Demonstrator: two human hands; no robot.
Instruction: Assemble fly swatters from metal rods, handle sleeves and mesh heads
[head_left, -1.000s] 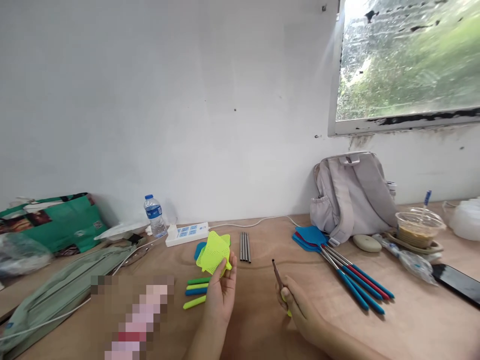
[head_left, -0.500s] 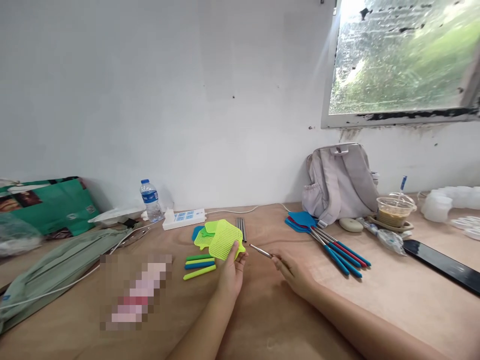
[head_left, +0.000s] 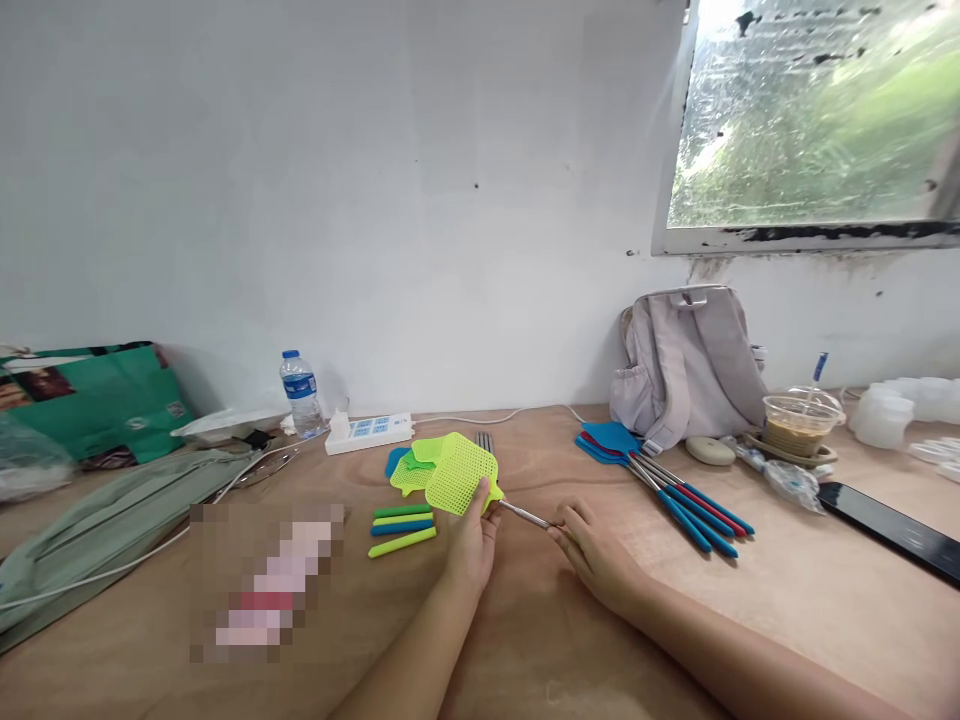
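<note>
rod (head_left: 525, 516) pinched in right hand (head_left: 592, 550), lying leftward into swatter head (head_left: 454, 472), left hand (head_left: 471, 540) grip holding it

pixelated patch (head_left: 266, 580), phone (head_left: 892, 525) cut off

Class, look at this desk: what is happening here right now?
A person holds a yellow-green swatter head in the left hand and a thin metal rod in the right hand, the rod's tip at the head's base. Finished swatters lie to the right on the table, loose handle grips to the left.
</note>
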